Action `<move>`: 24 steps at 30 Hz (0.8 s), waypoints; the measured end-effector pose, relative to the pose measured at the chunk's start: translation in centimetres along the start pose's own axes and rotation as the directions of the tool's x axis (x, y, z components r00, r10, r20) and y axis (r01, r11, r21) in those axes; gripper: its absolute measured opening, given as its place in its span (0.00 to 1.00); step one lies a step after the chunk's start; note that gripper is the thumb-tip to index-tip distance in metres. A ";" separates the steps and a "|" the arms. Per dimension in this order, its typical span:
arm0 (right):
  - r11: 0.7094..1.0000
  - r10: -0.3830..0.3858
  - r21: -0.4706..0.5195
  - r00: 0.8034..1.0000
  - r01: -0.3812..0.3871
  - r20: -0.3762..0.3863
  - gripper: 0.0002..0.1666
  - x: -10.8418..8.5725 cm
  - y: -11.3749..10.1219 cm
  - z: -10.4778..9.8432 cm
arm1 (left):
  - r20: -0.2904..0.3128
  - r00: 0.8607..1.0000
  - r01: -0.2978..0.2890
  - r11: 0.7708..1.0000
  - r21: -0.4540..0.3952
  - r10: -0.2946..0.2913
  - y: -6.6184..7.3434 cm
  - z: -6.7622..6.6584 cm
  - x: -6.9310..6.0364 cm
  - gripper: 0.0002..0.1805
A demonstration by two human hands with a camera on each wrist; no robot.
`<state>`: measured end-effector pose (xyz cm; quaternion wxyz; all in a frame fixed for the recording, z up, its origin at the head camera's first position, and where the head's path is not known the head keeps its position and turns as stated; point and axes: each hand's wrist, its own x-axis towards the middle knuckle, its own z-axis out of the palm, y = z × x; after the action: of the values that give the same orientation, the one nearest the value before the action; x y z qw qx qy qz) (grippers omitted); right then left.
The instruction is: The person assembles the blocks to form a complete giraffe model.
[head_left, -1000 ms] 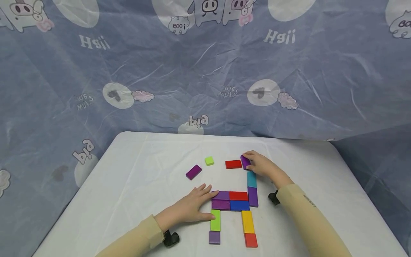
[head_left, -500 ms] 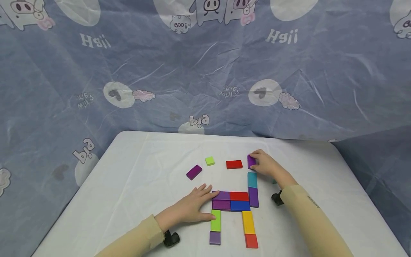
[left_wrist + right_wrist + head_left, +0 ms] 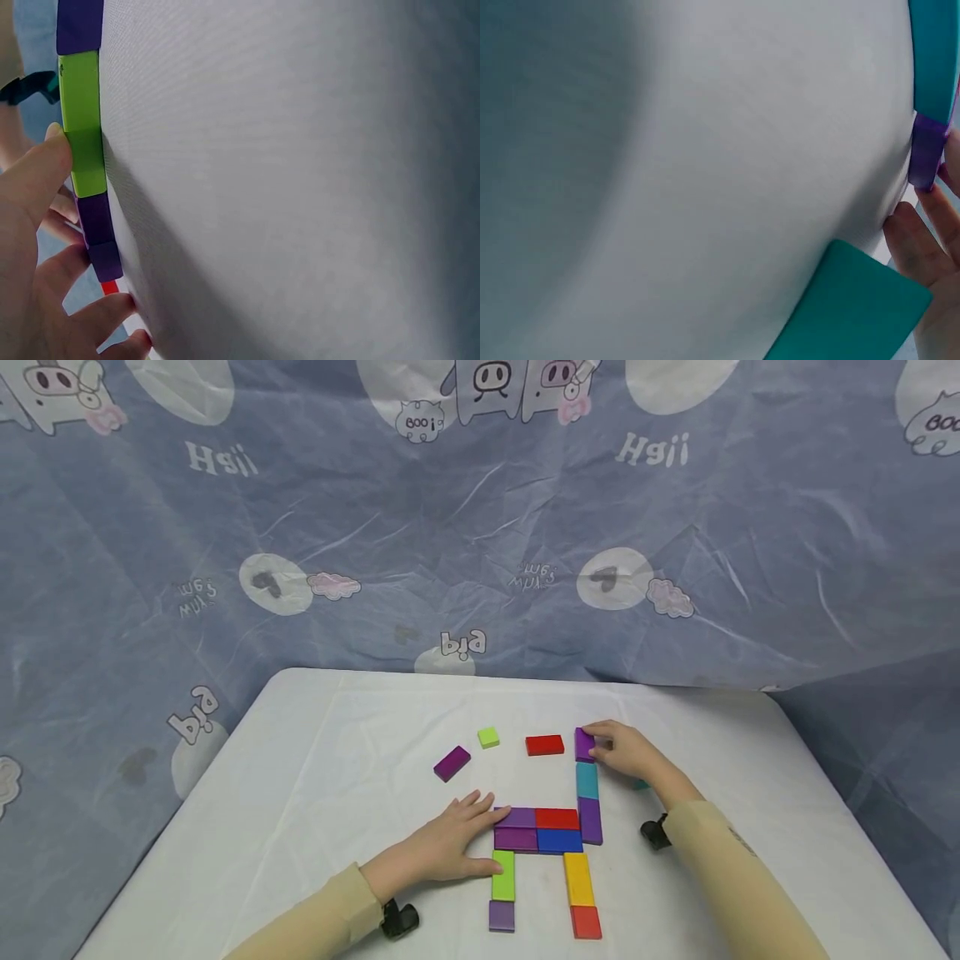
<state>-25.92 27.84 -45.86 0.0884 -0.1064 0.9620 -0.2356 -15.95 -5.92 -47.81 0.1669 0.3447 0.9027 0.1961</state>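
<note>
On white cloth (image 3: 360, 752), a half-parted right grip (image 3: 628, 750) pinches a purple block (image 3: 582, 746).

I see, over my feed, a white table (image 3: 360, 793) bearing adjoining coloured blocks (image 3: 560, 841); a red block (image 3: 545, 746), lime block (image 3: 488, 738), plum block (image 3: 452, 763) and teal block (image 3: 851, 307) lie separately.

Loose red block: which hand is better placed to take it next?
Right hand, probably, once it releases the purple block it pinches: it is nearer the loose red block, while the left hand touches the long green block.
</note>
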 end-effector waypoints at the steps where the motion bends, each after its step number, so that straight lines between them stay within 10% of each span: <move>1: 1.000 -0.001 0.006 1.000 0.001 -0.004 0.29 -0.1 0.1 0.1 | -0.001 1.000 -0.001 1.000 0.002 0.001 0.0 0.0 0.0 0.44; 24: 0.999 0.042 0.031 0.999 -0.041 -0.026 0.33 -0.2 -0.3 0.7 | -0.006 1.000 -0.006 1.000 -0.004 0.006 -0.1 0.2 0.2 0.44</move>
<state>-25.56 27.36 -46.31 0.0822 -0.0819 0.9613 -0.2497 -16.09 -5.83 -48.10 0.1643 0.3464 0.9018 0.1995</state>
